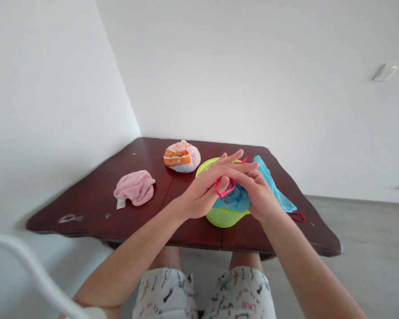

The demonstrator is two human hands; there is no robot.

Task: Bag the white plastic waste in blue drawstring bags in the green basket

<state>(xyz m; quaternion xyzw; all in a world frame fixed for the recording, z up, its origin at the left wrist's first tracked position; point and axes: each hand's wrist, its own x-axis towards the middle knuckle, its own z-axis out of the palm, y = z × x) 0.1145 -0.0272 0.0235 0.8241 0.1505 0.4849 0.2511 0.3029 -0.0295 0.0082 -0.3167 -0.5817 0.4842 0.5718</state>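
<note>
My left hand (206, 186) reaches over a lime-green plastic basket (221, 218), its fingers stretched out and partly spread. A red strap (224, 194) loops around its thumb tip. Crossing it from the other side, my right hand (260, 192) touches the left fingers; most of its own fingers are hidden, so I cannot tell its grip. Blue cloth (236, 200) with the red strap bunches below both hands, in the basket's mouth. More blue fabric (274, 184) with red straps lies beside the basket, behind my right hand; whether it is the same piece is hidden.
A dark red-brown wooden table (96, 201) stands against two white walls. To the left lies a crumpled pink cloth (135, 188) with a white tag. Farther back sits an orange-and-white plastic package (182, 157). A white cable (29, 270) curves across the lower left.
</note>
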